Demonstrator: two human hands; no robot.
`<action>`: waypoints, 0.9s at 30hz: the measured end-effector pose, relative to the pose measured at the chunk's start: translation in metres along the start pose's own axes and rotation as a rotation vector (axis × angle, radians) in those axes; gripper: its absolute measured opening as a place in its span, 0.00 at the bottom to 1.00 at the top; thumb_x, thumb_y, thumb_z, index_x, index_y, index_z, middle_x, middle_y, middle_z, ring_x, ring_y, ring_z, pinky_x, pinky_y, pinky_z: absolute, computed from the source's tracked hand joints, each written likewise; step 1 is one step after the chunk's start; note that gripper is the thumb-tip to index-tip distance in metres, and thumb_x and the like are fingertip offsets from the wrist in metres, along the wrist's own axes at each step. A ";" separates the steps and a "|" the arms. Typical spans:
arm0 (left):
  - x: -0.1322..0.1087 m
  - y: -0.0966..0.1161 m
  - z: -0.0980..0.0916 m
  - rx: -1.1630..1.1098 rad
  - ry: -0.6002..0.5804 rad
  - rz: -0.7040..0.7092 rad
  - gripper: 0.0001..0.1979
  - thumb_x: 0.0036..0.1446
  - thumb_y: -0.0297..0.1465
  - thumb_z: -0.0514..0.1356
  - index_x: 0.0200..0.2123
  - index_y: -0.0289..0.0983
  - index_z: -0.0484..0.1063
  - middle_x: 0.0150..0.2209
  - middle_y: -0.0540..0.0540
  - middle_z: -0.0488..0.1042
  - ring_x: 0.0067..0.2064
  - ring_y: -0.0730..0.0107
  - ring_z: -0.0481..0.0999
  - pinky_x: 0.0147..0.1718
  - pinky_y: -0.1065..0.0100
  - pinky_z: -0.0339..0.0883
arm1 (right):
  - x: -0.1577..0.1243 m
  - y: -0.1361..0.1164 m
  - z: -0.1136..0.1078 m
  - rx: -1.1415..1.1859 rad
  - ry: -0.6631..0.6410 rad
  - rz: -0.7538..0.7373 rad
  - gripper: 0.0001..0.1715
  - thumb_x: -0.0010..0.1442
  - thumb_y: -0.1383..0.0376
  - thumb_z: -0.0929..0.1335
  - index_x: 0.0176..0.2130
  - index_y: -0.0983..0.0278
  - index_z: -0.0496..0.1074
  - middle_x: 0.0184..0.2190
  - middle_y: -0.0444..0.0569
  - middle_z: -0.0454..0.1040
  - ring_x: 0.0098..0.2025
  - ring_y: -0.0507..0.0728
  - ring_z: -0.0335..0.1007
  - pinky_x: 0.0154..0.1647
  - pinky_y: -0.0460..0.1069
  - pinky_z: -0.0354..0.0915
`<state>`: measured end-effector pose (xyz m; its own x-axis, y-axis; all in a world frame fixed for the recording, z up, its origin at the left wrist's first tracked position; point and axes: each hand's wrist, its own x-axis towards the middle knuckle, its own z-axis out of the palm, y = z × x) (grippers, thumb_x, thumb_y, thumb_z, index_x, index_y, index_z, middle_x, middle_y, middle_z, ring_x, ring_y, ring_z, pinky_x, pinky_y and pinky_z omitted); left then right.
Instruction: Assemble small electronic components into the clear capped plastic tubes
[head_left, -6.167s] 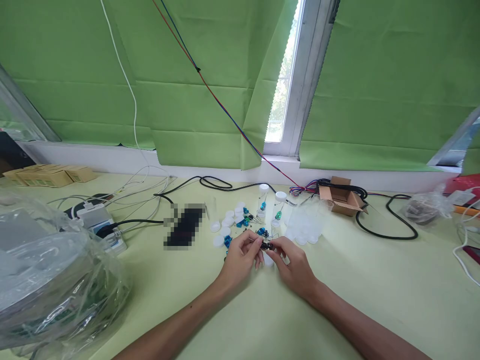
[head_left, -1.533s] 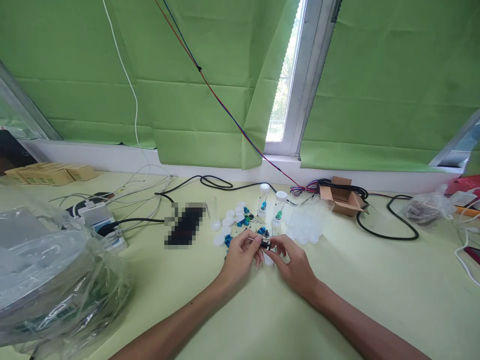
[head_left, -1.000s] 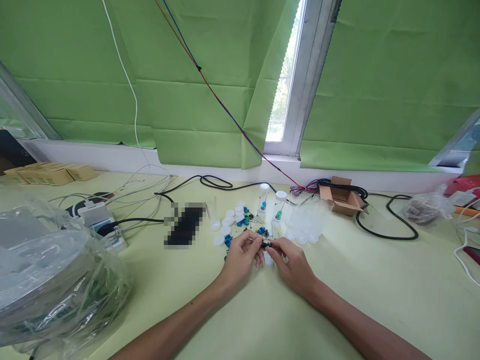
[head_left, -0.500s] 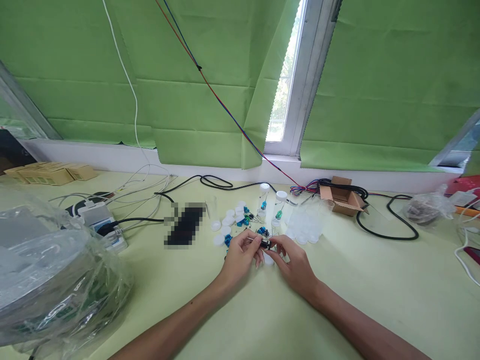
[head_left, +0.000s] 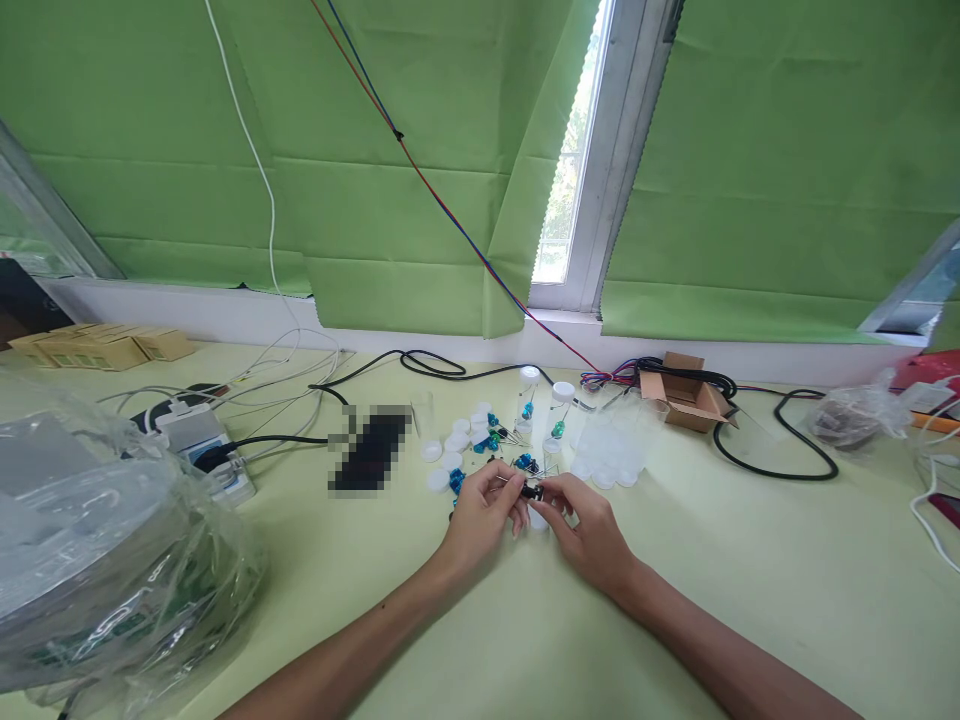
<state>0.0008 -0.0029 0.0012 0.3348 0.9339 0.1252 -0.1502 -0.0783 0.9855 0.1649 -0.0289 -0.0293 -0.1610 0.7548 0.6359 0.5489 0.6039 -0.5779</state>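
Between the fingertips of both hands is a small black part (head_left: 532,491) with light bits on it, too small to name surely. My left hand (head_left: 487,505) pinches its left end; a thin metal lead seems to run along those fingers. At the other end, my right hand (head_left: 581,508) grips it between thumb and forefinger. Just beyond lie blue parts (head_left: 524,462) with thin metal leads and several white caps (head_left: 438,479). Two clear capped tubes stand behind: one holds a blue part (head_left: 528,410), the other a green part (head_left: 558,428). A white cap (head_left: 538,519) is partly hidden below the hands.
Clear tubes (head_left: 609,455) lie right of the hands, near an open cardboard box (head_left: 686,400). A blurred-out dark object (head_left: 373,450) sits left. Large plastic bags (head_left: 120,560) fill the left side. A black cable (head_left: 795,475) loops at right; a power strip (head_left: 217,465) is at left.
The black part has turned slightly between my fingertips. Both hands stay almost in the same place.
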 end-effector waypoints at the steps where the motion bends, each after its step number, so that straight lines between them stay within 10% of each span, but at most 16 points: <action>1: 0.000 0.000 0.000 0.003 -0.001 -0.002 0.16 0.57 0.43 0.61 0.29 0.37 0.67 0.17 0.53 0.71 0.17 0.75 0.66 0.21 0.72 0.60 | 0.000 0.000 0.000 0.003 -0.002 0.001 0.05 0.65 0.64 0.65 0.42 0.62 0.69 0.31 0.47 0.73 0.31 0.54 0.68 0.32 0.49 0.65; 18: -0.001 0.001 -0.002 0.057 -0.045 0.019 0.16 0.59 0.43 0.59 0.29 0.37 0.66 0.17 0.53 0.70 0.17 0.75 0.66 0.21 0.71 0.60 | 0.001 -0.005 0.000 -0.023 0.020 -0.025 0.05 0.65 0.64 0.65 0.36 0.63 0.68 0.27 0.45 0.70 0.28 0.53 0.66 0.29 0.48 0.63; 27: -0.008 0.003 0.004 0.080 -0.032 0.078 0.17 0.60 0.42 0.59 0.48 0.41 0.64 0.34 0.49 0.70 0.29 0.70 0.75 0.23 0.72 0.68 | 0.001 -0.004 0.000 -0.048 0.134 -0.079 0.03 0.65 0.64 0.66 0.38 0.62 0.68 0.26 0.45 0.69 0.28 0.53 0.65 0.28 0.48 0.62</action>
<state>0.0013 -0.0121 0.0032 0.3544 0.9126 0.2038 -0.1023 -0.1788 0.9786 0.1627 -0.0313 -0.0262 -0.0959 0.6626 0.7428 0.5780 0.6446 -0.5004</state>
